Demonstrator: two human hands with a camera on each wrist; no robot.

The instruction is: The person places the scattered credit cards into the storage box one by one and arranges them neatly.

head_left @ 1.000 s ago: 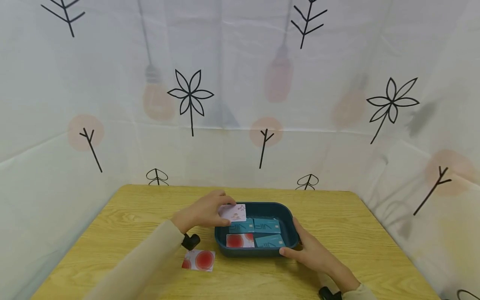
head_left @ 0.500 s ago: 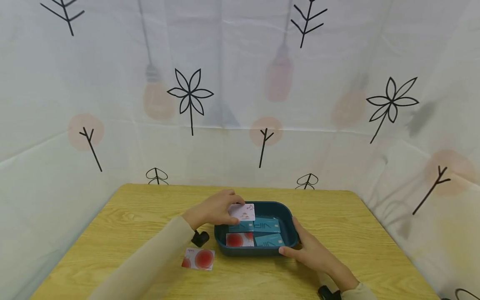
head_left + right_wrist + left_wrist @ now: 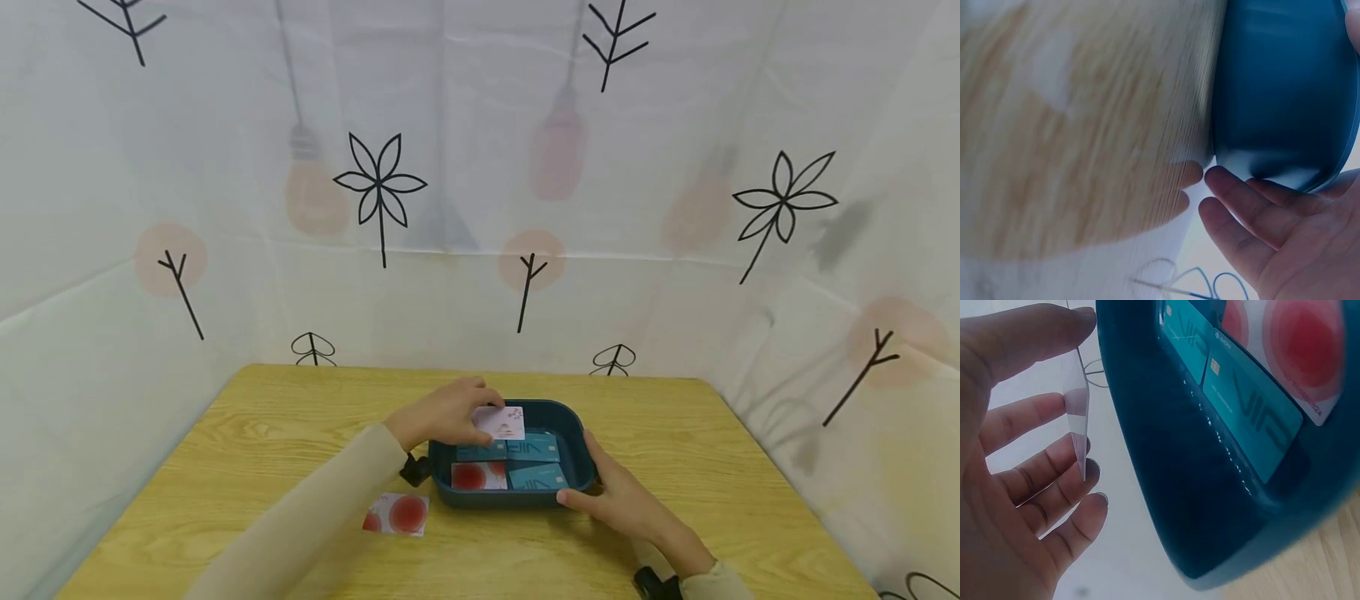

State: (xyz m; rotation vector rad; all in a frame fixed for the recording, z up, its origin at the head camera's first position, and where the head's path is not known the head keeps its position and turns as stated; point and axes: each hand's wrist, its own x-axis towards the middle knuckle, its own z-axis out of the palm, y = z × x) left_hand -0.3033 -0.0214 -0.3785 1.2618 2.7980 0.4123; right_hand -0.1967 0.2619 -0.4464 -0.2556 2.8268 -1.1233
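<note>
My left hand (image 3: 444,414) pinches a pale pink card (image 3: 510,423) between thumb and fingers, over the back left part of a dark teal tray (image 3: 502,502). In the left wrist view that card (image 3: 1076,403) shows nearly edge-on, by the tray's rim. Inside the tray lie several teal cards marked VIP (image 3: 534,448) and a white card with red circles (image 3: 478,476) at the front left. My right hand (image 3: 633,502) grips the tray's front right corner, thumb on the front rim and fingers along the right side. In the right wrist view, its fingers lie against the tray's outer wall (image 3: 1285,81).
Another card with red circles (image 3: 397,513) lies on the wooden table (image 3: 300,425), left of the tray's front. A white cloth (image 3: 465,317) printed with plants hangs behind the table and along both sides. Black wrist cameras (image 3: 657,583) sit on both wrists.
My left hand has moved to the right with the pale pink card, from the tray's left edge further over its inside. The right hand and the tray have stayed in place.
</note>
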